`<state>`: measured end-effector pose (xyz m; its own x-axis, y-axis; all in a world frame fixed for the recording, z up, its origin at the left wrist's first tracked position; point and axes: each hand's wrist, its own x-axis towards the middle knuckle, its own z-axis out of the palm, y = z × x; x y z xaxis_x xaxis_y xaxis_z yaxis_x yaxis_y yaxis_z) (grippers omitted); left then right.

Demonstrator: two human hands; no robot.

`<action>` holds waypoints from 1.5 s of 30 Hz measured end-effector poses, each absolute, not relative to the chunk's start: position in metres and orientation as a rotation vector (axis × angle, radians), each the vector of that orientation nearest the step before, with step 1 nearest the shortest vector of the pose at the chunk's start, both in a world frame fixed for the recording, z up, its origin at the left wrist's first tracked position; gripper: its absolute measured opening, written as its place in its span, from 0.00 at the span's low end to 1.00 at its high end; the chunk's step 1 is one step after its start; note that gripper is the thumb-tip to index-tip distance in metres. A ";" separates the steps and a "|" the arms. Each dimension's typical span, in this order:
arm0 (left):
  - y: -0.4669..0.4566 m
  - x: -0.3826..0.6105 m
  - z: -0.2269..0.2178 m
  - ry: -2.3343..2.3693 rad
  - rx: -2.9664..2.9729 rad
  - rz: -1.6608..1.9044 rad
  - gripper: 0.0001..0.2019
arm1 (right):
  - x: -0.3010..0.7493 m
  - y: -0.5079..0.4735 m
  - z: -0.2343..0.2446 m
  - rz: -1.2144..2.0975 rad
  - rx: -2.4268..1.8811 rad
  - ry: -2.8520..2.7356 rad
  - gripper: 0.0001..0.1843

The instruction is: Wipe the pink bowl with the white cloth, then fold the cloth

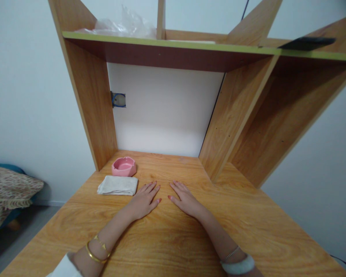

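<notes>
My left hand (144,200) lies flat on the wooden desk (167,238), fingers stretched out and holding nothing. Just left of its fingers is a folded whitish cloth (117,185), apart from or barely beside the hand. Behind the cloth sits a pink faceted ashtray (123,166) with notches in its rim; its visible inside is bare. My right hand (186,199) also rests palm down on the desk, fingers extended, a short gap to the right of my left hand. Nothing is under its fingers that I can see.
A shelf (175,44) with a green edge spans above the desk, holding a crumpled clear plastic bag (127,25) and a dark flat object (307,43). Upright wooden panels (233,115) stand at the right. A patterned fabric (11,188) covers blue furniture at the left.
</notes>
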<state>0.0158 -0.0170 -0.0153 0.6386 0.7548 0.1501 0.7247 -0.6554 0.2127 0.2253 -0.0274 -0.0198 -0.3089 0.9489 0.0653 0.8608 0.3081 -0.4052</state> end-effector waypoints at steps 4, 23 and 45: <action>-0.017 0.016 -0.017 1.233 2.721 0.358 0.27 | 0.225 -0.028 -0.020 0.422 -1.635 -2.266 0.32; -0.019 0.017 -0.012 1.227 2.708 0.302 0.27 | 0.225 -0.028 -0.020 0.425 -1.636 -2.269 0.32; -0.016 0.014 -0.016 1.223 2.716 0.311 0.27 | 0.225 -0.030 -0.021 0.433 -1.605 -2.227 0.36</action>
